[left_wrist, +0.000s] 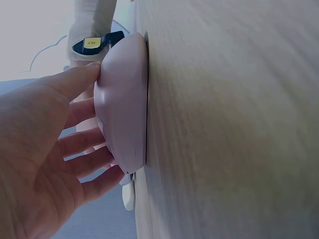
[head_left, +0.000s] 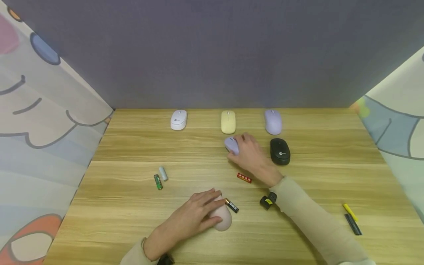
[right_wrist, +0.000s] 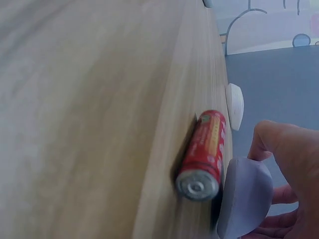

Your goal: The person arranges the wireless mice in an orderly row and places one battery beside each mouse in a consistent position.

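Currently both hands are on mice on the counter (head_left: 112, 206). Thumb on one side and fingers on the other, the left hand (head_left: 193, 212) grips the pink mouse (head_left: 226, 220), which sits base down on the wood. A black battery (head_left: 232, 205) lies just beside that mouse, near the fingertips.

Further back, the right hand (head_left: 251, 154) has its thumb and fingers clamped on the small purple mouse (head_left: 230, 145); whether its base touches the counter, I cannot tell. A red battery (head_left: 244, 178) lies near the right wrist, on the left hand's side of it, and the black mouse (head_left: 280, 152) is to the right of the right hand.

Along the back edge stand the white mouse (head_left: 179, 120), the yellow mouse (head_left: 228, 123) and the far purple mouse (head_left: 273, 123), left to right. Off to the left, a green battery (head_left: 158, 182) and a pale battery (head_left: 163, 173) lie close together.
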Motion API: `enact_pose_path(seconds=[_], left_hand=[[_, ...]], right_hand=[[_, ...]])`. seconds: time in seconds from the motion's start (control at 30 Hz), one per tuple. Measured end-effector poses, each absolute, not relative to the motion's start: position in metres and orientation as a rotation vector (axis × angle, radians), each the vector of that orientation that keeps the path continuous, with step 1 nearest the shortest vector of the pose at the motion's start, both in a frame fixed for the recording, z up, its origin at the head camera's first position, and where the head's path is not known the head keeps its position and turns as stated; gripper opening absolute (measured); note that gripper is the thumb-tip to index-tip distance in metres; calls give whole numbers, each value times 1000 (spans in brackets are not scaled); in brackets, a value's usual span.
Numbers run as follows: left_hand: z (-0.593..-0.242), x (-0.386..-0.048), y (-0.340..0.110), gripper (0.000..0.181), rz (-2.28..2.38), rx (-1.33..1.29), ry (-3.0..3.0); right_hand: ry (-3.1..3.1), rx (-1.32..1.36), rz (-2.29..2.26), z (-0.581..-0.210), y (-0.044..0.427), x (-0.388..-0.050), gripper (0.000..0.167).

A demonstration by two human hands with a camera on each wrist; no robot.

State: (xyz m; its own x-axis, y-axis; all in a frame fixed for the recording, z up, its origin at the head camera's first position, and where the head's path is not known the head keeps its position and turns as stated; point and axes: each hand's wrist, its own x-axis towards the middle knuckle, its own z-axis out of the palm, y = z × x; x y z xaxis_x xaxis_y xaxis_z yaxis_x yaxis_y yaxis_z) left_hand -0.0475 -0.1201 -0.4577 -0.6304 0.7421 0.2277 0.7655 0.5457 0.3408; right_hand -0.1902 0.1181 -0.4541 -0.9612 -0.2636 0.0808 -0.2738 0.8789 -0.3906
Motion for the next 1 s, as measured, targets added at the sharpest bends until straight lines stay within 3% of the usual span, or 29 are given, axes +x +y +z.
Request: enact_pose_path(seconds=[0.7, 1.0], left_hand=[[-458, -48, -120, 49, -642, -1324, -2713], [-460, -48, -121, 49, -648, -1326, -2679]], right_hand=[[-2962, 408, 625, -460, 110, -187, 57], [-2955, 457, 686, -459, 110, -185, 64]])
